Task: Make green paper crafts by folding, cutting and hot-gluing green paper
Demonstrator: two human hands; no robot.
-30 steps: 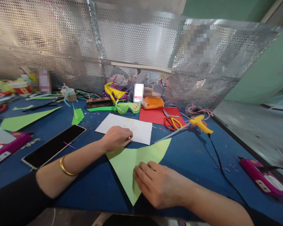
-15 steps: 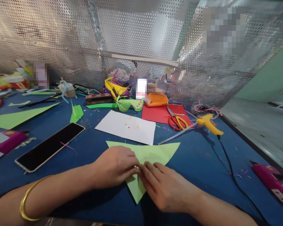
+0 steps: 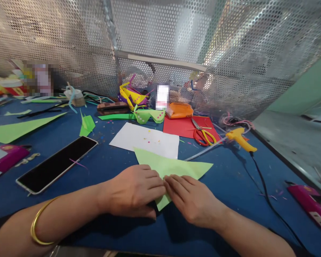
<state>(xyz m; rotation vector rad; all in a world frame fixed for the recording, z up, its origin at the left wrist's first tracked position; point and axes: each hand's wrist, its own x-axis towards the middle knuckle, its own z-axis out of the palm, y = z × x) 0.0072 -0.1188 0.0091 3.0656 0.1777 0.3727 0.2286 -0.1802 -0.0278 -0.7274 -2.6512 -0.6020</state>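
Note:
A light green paper triangle (image 3: 173, 166) lies on the blue table (image 3: 230, 178) in front of me, its far corner overlapping a white sheet (image 3: 147, 139). My left hand (image 3: 135, 191) rests on the triangle's near left part, fingers curled and pressed on the paper. My right hand (image 3: 192, 200) lies beside it, fingers stretched flat on the near point of the triangle. The fingertips of both hands meet over the paper. A gold bangle (image 3: 39, 223) sits on my left forearm.
A black phone (image 3: 57, 164) lies to the left. Red paper (image 3: 182, 126) with red-and-yellow scissors (image 3: 202, 134) and a yellow glue gun (image 3: 240, 139) with its black cord lie at right. Green paper scraps, craft glasses (image 3: 148, 115) and pink devices (image 3: 309, 207) lie before a perforated metal screen.
My left hand came off the white sheet onto the green triangle beside my right hand. The triangle has turned, its far corner now over the white sheet.

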